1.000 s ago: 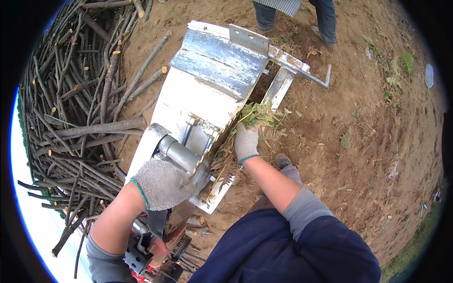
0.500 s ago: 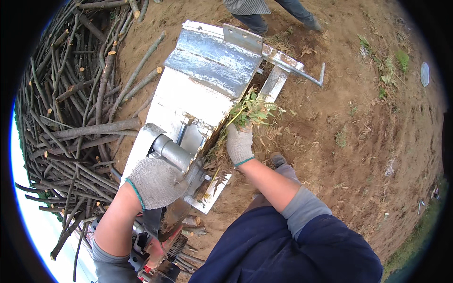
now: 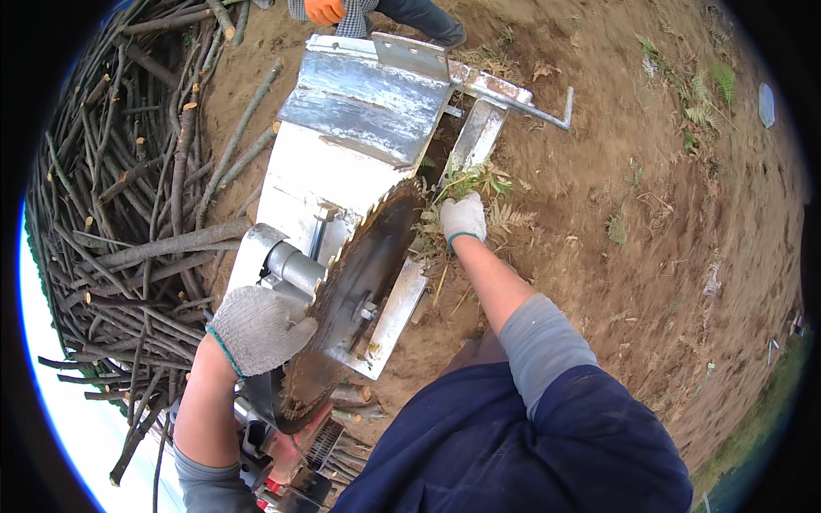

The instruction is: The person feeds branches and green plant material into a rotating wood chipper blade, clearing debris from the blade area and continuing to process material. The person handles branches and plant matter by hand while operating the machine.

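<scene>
A large toothed circular saw blade stands along a white and bare-metal machine frame, its rim caked brown. My left hand, in a knitted grey glove, is closed beside the blade's near-left rim, its thumb close to the teeth. What its fingers grip is hidden under the glove. To the right of the blade, my gloved right hand is shut on a bunch of green and brown fern fronds. Beneath my left hand's side lies a metal cylinder on the frame; a nut marks the blade's hub.
A big pile of cut branches fills the left. A bent metal rod juts right from the frame. At the far side stands another person with an orange-gloved hand. A plastic bottle lies on the bare soil far right.
My right hand has drawn the ferns right, away from the blade, whose face now shows more. My left hand has shifted slightly left. The other person's orange-gloved hand has come into view.
</scene>
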